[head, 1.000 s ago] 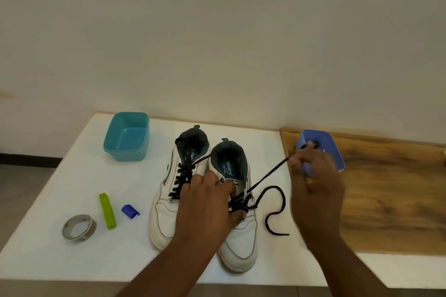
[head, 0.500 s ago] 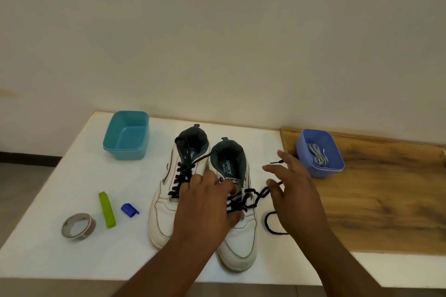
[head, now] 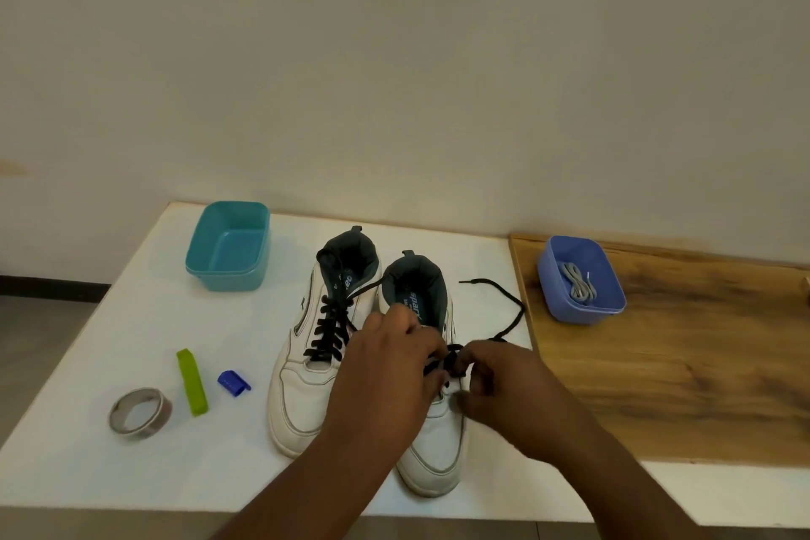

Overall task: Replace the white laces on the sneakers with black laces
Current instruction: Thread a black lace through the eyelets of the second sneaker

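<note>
Two white sneakers stand side by side on the white table. The left sneaker carries a black lace through its eyelets. My left hand lies over the lacing of the right sneaker with its fingers curled on it. My right hand pinches the black lace at the shoe's right side; the lace's loose end trails up and to the right on the table. The white laces lie in a blue tub.
A teal tub stands at the back left. A tape roll, a green clip and a small blue clip lie at the front left. A wooden board covers the table's right part.
My right hand let the lace go from its raised pull near the blue tub, then came down and left to the right sneaker and pinched the lace there. The left hand stayed put.
</note>
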Demonstrator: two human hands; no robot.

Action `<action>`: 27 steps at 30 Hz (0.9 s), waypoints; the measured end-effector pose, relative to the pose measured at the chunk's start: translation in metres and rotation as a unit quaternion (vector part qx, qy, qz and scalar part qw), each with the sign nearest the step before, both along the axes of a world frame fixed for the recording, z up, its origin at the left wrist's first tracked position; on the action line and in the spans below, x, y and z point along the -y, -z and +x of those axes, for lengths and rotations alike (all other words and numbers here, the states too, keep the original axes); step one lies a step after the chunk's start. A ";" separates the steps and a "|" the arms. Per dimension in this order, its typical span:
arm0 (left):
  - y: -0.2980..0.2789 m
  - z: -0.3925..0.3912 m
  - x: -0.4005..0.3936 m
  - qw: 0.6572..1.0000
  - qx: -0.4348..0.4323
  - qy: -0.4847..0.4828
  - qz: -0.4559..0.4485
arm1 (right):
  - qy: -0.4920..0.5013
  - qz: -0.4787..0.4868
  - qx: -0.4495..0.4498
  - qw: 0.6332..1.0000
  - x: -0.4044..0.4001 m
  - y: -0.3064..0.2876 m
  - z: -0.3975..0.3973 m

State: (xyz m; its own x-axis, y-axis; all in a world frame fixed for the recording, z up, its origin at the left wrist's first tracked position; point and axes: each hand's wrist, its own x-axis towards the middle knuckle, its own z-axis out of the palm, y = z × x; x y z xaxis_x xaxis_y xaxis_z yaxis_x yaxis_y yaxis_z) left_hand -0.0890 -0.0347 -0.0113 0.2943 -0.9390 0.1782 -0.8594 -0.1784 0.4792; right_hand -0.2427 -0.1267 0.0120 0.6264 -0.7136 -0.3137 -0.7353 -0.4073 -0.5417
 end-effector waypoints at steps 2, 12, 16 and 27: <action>-0.002 0.001 0.001 1.000 -0.024 0.004 0.004 | -0.010 -0.007 0.002 1.000 -0.004 -0.001 0.007; -0.011 0.002 -0.004 0.990 -0.045 0.135 0.007 | -0.003 0.061 -0.140 0.988 -0.007 -0.058 -0.025; -0.015 -0.012 -0.014 0.975 -0.058 0.212 0.039 | 0.095 -0.159 -0.125 0.975 -0.006 -0.068 -0.029; -0.029 -0.009 -0.011 0.874 -0.481 0.046 0.044 | 0.023 -0.077 0.354 0.932 -0.027 -0.057 0.007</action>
